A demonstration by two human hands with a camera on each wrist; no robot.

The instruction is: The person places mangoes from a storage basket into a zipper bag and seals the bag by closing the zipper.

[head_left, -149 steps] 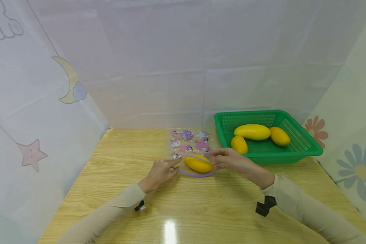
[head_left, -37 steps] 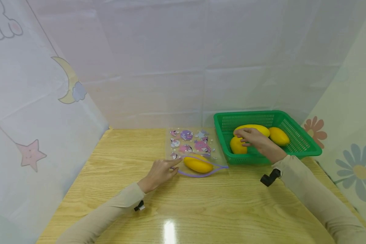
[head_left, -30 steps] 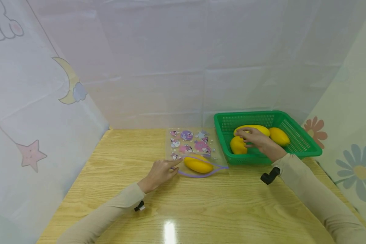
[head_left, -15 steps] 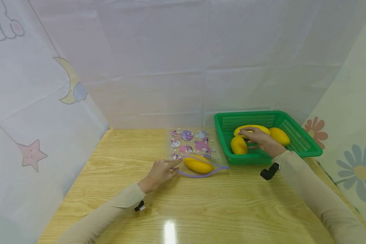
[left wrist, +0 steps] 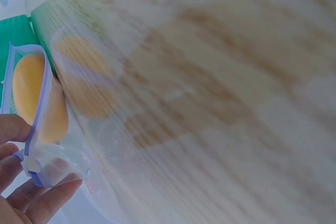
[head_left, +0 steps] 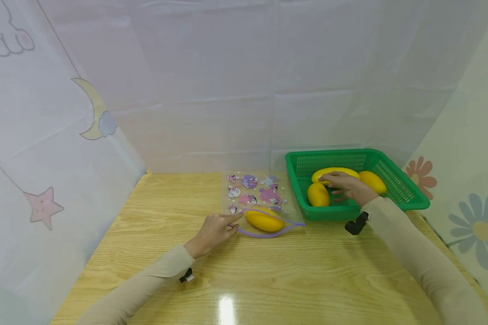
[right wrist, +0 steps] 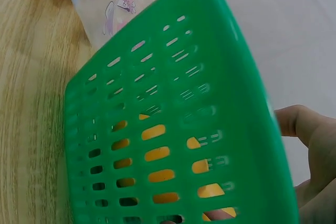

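Starting on the left, the left hand [head_left: 213,230] has the end of the bag's mouth pinched in its grip, right by the zip slider [left wrist: 30,165], and here's the clear printed bag [head_left: 249,198] itself, lying on the worktop [head_left: 268,280]: thin, limp film by the look of it, next to no weight, apt to crumple or skid, so that firmer lilac zip band is the place to hold. In the gaping mouth sits the bagged fruit [head_left: 264,222], plump, yellow and smooth, likely firm and keen to roll; a steady push on its near side should do. Across we go to the green basket [head_left: 325,213], stiff plastic just beside the bag, and front left inside it, the short fruit [head_left: 319,195], a neat one to cup from above. Behind that, the long fruit [head_left: 329,170], probably the heaviest and maybe slippery, best spanned across its middle. Over it hangs the right hand [head_left: 349,186], fingers bent, and whether that grip has closed on anything, I can't tell! Furthest right, the end fruit [head_left: 373,182], rounded, probably best taken by its sides.
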